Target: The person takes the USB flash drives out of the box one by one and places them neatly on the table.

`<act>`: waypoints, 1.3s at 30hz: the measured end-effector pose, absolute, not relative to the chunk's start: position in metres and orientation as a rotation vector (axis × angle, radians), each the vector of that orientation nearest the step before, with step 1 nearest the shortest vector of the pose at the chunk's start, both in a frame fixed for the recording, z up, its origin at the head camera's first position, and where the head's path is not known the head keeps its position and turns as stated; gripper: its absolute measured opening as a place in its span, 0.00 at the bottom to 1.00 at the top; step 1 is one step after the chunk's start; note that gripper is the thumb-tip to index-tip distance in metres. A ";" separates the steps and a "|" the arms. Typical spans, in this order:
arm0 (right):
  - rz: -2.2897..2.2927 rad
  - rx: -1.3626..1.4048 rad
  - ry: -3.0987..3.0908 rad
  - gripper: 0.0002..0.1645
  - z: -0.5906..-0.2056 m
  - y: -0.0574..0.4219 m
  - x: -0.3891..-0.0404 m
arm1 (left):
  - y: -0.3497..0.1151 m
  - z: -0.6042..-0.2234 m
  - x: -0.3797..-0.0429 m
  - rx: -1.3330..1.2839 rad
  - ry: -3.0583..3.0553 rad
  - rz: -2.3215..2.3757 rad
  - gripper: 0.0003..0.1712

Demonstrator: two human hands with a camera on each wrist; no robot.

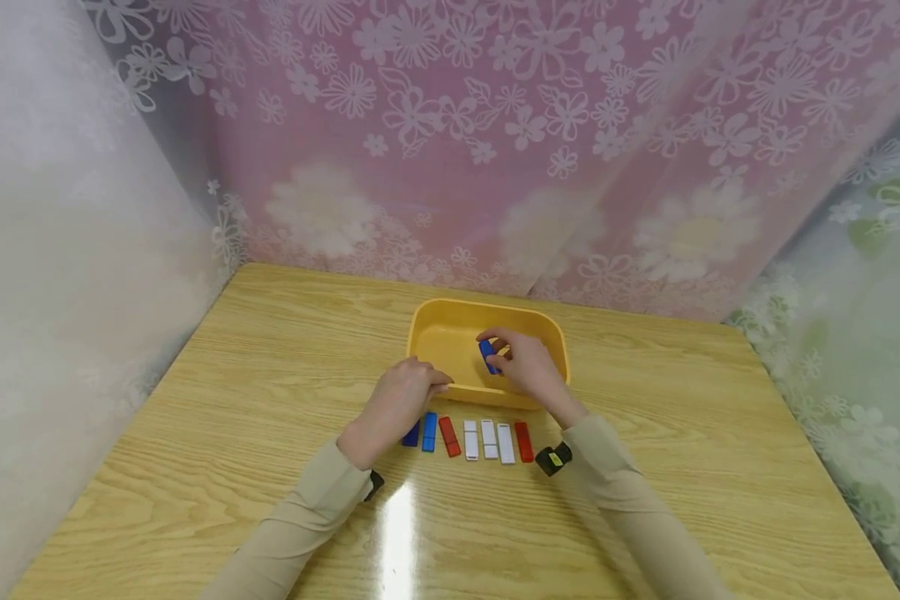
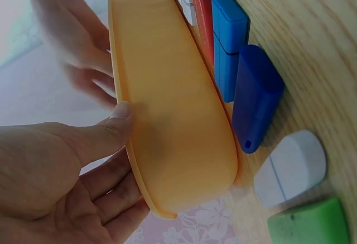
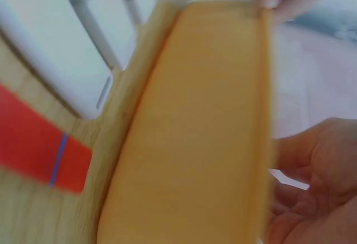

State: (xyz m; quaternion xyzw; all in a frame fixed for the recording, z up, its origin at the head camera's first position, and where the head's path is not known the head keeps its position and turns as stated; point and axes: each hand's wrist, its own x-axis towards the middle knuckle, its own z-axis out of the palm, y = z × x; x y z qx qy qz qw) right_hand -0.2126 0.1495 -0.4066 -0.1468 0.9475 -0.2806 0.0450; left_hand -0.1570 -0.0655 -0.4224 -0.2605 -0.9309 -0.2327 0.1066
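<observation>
A yellow plastic tub [image 1: 495, 397] stands on the table. My left hand [image 1: 397, 396] grips its near rim, thumb [image 2: 114, 127] on the outer wall and fingers inside. Over the tub's inside, my right hand [image 1: 531, 363] pinches a blue USB flash drive [image 1: 487, 357] between thumb and fingers. In front of the tub lies a row of capped USB flash drives: a dark blue one [image 1: 411, 433], a lighter blue one [image 1: 429, 432], a red one [image 1: 449, 437], three white ones [image 1: 471, 440] and another red one [image 1: 523, 442]. The tub wall hides the held drive in the right wrist view.
A white drive [image 2: 291, 168] and a green drive [image 2: 309, 223] lie at the row's left end, covered by my left arm in the head view. Behind the wooden table [image 1: 300, 325] hangs a pink flowered curtain [image 1: 450, 167]; pale cloths hang at both sides.
</observation>
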 end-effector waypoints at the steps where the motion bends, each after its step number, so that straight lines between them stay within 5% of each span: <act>1: -0.912 -0.455 2.909 0.19 -0.403 0.156 -0.207 | -0.065 -0.423 -0.157 -0.768 -2.737 -0.691 0.07; 9: -1.287 -0.493 2.829 0.20 -0.397 0.209 -0.153 | -0.065 -0.423 -0.157 -0.764 -2.742 -0.713 0.08; 16: -1.155 -0.477 2.689 0.17 -0.416 0.235 -0.121 | -0.066 -0.422 -0.157 -0.756 -2.735 -0.691 0.08; 28: -0.906 -0.272 2.852 0.17 -0.442 0.230 -0.118 | -0.063 -0.422 -0.155 -0.760 -2.736 -0.704 0.07; 39: -0.926 -0.207 3.201 0.10 -0.412 0.233 -0.125 | -0.064 -0.422 -0.157 -0.772 -2.733 -0.703 0.07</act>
